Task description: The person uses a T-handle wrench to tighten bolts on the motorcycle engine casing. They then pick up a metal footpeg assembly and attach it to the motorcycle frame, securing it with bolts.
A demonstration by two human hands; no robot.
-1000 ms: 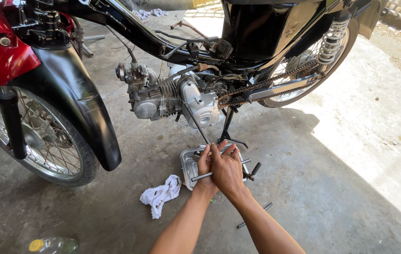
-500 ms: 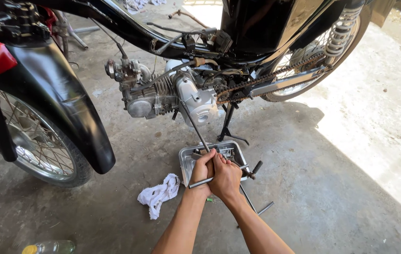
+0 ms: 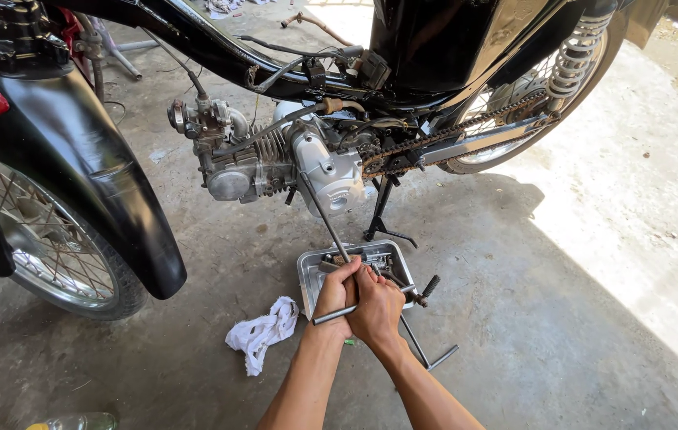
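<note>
Your fingers are curled shut: the left hand (image 3: 337, 293) and right hand (image 3: 377, 309) clasp together round a T-handle wrench (image 3: 324, 223), its crossbar poking out on either side of your fists. The wrench shaft slants up from your grip to the engine (image 3: 291, 163) of the motorbike (image 3: 434, 56). Under your hands sits a metal tray (image 3: 307, 275) on the concrete floor (image 3: 546, 318). Just left of it lies a white rag (image 3: 263, 333). The front wheel (image 3: 44, 255) stands well to the left.

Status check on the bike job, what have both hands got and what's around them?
Left hand and right hand both gripping T-handle wrench, shaft running up to engine. Metal tray beneath hands. White rag beside tray.
</note>
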